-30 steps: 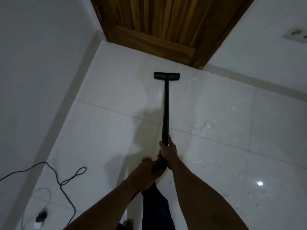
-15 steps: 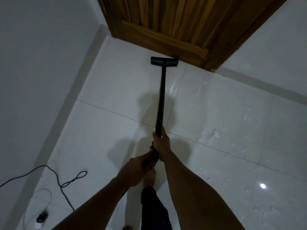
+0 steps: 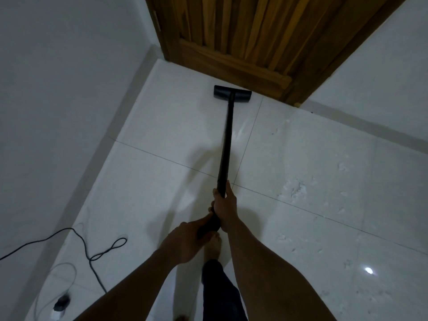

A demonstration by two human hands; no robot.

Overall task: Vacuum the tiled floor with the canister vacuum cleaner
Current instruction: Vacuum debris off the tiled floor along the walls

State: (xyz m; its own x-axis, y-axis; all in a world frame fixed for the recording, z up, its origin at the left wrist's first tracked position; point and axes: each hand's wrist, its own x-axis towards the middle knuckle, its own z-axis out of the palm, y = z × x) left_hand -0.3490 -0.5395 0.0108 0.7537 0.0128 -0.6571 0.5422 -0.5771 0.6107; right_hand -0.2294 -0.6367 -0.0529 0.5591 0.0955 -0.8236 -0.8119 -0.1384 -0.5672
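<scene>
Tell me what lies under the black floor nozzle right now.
The floor nozzle sits flat on a white floor tile, just in front of the wooden door. Whatever dust lies beneath it is covered by the head itself. White debris shows only off to the right.

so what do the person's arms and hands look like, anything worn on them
Both forearms are bare as far as the frame shows: no sleeves in view. The left hand and right hand wear no gloves, and no watch, ring or bracelet shows, though the light is dim. Lower down, a dark trouser leg and a bare foot are visible.
</scene>
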